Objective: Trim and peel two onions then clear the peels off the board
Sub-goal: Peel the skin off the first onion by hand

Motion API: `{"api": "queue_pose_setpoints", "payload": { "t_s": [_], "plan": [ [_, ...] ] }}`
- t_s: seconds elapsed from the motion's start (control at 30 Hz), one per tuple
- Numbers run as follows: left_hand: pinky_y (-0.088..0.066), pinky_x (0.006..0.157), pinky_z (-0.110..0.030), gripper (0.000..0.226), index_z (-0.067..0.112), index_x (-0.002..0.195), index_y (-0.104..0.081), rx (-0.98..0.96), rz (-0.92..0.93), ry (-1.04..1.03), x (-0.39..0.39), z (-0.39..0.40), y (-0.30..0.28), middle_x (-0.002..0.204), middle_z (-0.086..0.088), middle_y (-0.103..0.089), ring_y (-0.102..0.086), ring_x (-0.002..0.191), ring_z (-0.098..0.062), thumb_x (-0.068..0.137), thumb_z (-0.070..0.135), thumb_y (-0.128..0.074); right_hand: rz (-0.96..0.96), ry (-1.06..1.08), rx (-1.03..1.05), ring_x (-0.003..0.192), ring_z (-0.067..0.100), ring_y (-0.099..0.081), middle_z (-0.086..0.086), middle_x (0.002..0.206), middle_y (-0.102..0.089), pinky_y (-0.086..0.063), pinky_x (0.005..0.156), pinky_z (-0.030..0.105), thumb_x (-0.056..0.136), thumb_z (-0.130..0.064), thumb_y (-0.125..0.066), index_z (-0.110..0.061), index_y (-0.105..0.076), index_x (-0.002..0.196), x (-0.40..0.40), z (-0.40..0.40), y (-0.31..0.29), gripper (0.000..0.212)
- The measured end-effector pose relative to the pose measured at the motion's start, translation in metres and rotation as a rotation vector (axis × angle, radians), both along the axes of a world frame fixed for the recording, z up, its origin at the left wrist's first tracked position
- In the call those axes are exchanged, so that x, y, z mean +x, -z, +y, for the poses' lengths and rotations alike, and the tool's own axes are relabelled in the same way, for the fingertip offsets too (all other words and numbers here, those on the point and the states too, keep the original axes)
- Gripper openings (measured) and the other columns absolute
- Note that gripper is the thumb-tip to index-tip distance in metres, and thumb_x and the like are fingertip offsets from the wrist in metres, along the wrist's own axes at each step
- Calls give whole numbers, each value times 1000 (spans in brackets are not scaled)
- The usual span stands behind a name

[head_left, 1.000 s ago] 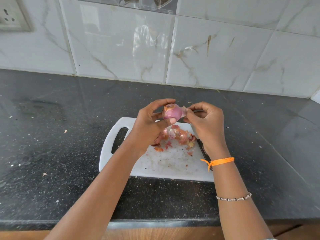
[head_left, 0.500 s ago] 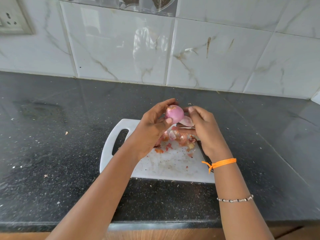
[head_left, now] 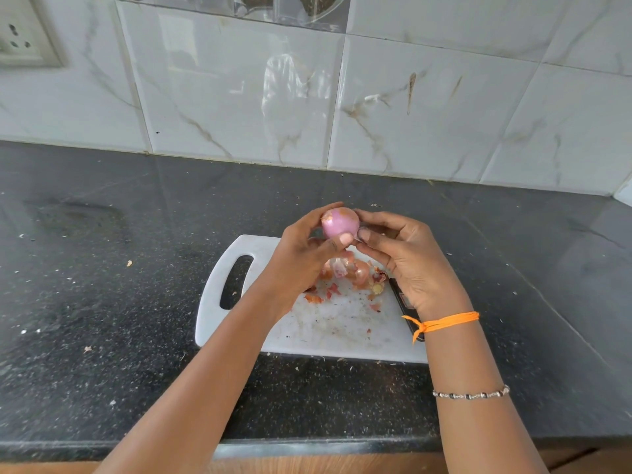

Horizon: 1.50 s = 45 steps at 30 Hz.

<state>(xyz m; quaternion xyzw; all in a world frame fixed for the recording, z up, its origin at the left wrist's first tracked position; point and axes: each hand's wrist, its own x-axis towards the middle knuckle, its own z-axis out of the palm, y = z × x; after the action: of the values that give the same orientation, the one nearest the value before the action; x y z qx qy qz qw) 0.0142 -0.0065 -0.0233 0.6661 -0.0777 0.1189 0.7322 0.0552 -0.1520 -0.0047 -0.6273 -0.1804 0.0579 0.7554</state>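
A pink onion [head_left: 340, 223], mostly bare with a scrap of brown skin at its top left, is held above the white cutting board [head_left: 328, 331]. My left hand [head_left: 304, 254] grips it between thumb and fingers. My right hand [head_left: 407, 258] touches the onion's right side, its fingertips curled against it. A heap of onion peels [head_left: 352, 273] lies on the board's far part under my hands. I see only one onion.
A black-handled knife [head_left: 407, 304] lies along the board's right edge, partly under my right wrist. The board sits on a dark speckled counter [head_left: 119, 302] with small peel bits scattered. A tiled wall [head_left: 307, 97] stands behind, with a wall socket [head_left: 24, 39] at top left.
The loose pale peel that my right hand was pulling from the onion is gone from its fingers. Both hands have turned the onion slightly.
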Motion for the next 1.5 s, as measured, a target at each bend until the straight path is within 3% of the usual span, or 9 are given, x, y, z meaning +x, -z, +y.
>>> {"api": "queue_pose_setpoints", "payload": {
  "t_s": [0.17, 0.33, 0.47, 0.57, 0.73, 0.93, 1.2, 1.37, 1.5],
  "plan": [
    [-52, 87, -26, 46, 24, 125, -52, 74, 0, 39, 0, 2, 2, 120, -4, -62, -66, 98, -20, 84, 7, -66, -49, 145, -104, 83, 19, -69, 7, 85, -71, -57, 74, 21, 85, 13, -55, -9, -70, 80, 5, -4, 2, 27],
    [-48, 73, -17, 43, 22, 117, -57, 131, -20, -96, 0, 1, 0, 111, 8, -64, -62, 92, -8, 80, 4, -71, -137, 176, -258, 90, 10, -68, -5, 86, -73, -53, 79, 18, 92, 2, -50, -18, -72, 86, 6, 1, 6, 30],
    [-49, 68, -13, 43, 18, 120, -59, 182, -53, -173, 1, 2, 0, 105, 11, -65, -61, 77, 4, 80, 6, -71, -202, 202, -172, 85, 15, -71, 6, 93, -73, -56, 75, 23, 94, -1, -50, -5, -70, 96, 2, 7, 4, 20],
    [-47, 65, -10, 44, 16, 121, -60, 225, -74, -201, 1, 2, 0, 101, 11, -64, -60, 72, 8, 80, 7, -72, -337, 298, -263, 79, 15, -71, 5, 86, -73, -57, 66, 26, 88, -7, -63, -7, -72, 91, 0, 11, 5, 10],
    [-49, 69, -11, 45, 17, 121, -61, 222, -83, -223, 2, 2, 0, 107, 5, -65, -61, 75, 8, 78, 8, -74, -373, 323, -275, 72, 6, -70, -3, 79, -72, -51, 57, 14, 81, -8, -72, -10, -73, 84, -3, 14, 4, 5],
    [-50, 76, -14, 49, 17, 121, -61, 244, -85, -229, 2, 3, 1, 109, 0, -65, -62, 85, -5, 75, 8, -76, -384, 337, -299, 72, 6, -69, -3, 79, -72, -55, 66, 19, 77, -4, -73, -12, -73, 81, 0, 12, 5, 8],
    [-53, 81, -19, 51, 14, 121, -62, 279, -80, -242, 3, 4, 3, 112, 0, -66, -63, 90, -10, 73, 7, -77, -441, 355, -348, 67, -3, -65, -8, 74, -69, -50, 65, 12, 75, 2, -70, -12, -72, 80, 1, 13, 7, 14],
    [-48, 69, -10, 48, 12, 120, -62, 247, -84, -225, 2, 3, 0, 104, 4, -66, -60, 75, 7, 75, 8, -76, -422, 391, -346, 75, 15, -70, -1, 76, -72, -59, 75, 35, 76, 2, -63, -15, -72, 76, 5, 11, 9, 19],
    [-48, 69, -10, 49, 12, 119, -63, 242, -88, -248, 2, 1, 0, 106, 3, -67, -62, 76, 6, 72, 8, -78, -370, 344, -275, 81, 23, -71, 7, 82, -73, -58, 78, 47, 85, -2, -59, -11, -72, 82, 7, 8, 9, 16]
  ]
}}
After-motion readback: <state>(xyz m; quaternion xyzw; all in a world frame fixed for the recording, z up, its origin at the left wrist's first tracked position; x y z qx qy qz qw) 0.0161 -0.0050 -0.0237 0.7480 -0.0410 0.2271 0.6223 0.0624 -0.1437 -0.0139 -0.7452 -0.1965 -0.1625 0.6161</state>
